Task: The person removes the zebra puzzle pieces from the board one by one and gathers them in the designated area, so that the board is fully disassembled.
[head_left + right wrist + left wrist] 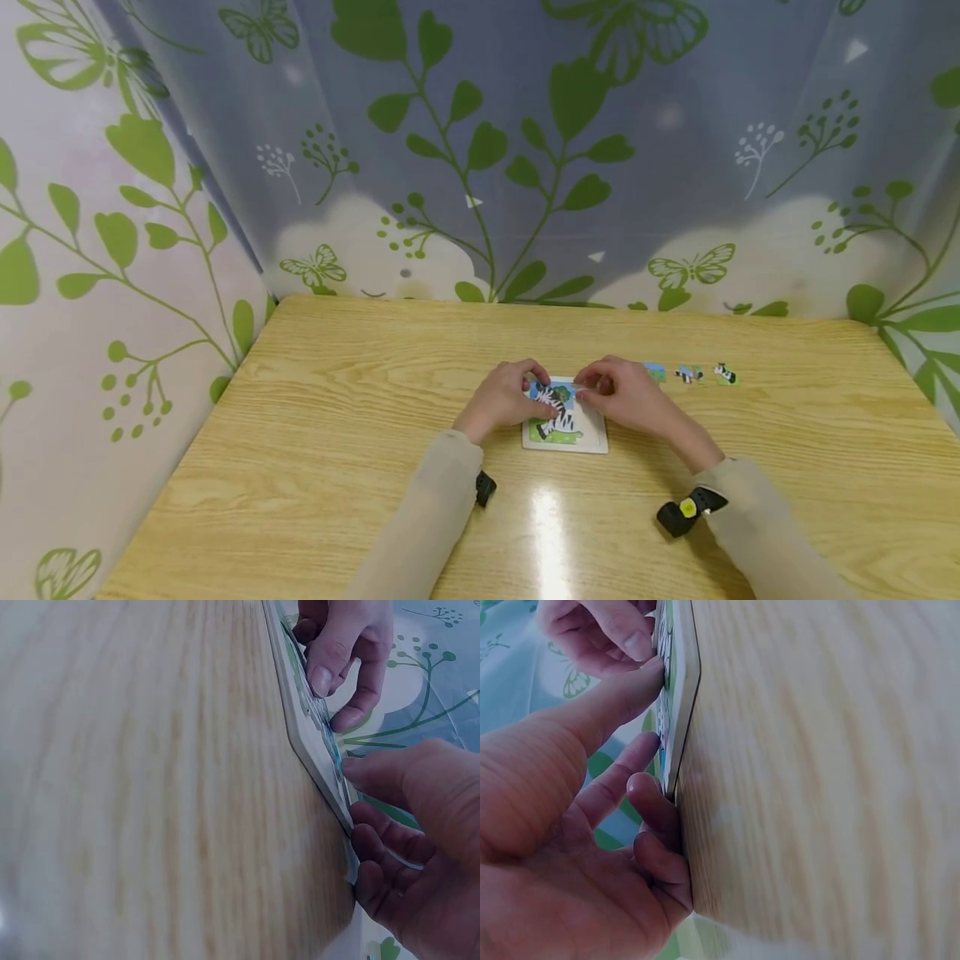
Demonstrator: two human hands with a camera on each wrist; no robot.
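Observation:
A small square jigsaw board [591, 437] with a pale rim lies on the table, its zebra picture [551, 412] filling the left and middle; the right side is bare and pale. My left hand [504, 398] holds the board from the left, thumb on the zebra and curled fingers about the far left edge. At the upper right of the picture, my right hand [622, 396] pinches a small bluish jigsaw piece between thumb and index finger, mostly hidden by the fingertips. In the right wrist view, the right thumb [375, 774] reaches the board's edge, other fingers curled beside it.
Three loose jigsaw pieces lie in a row past the right hand: a blue-green piece [655, 372], a mixed one [687, 374] and a black-and-white one [725, 374]. The wood-grain table [337, 392] meets a leaf-patterned curtain [517, 192] at the back.

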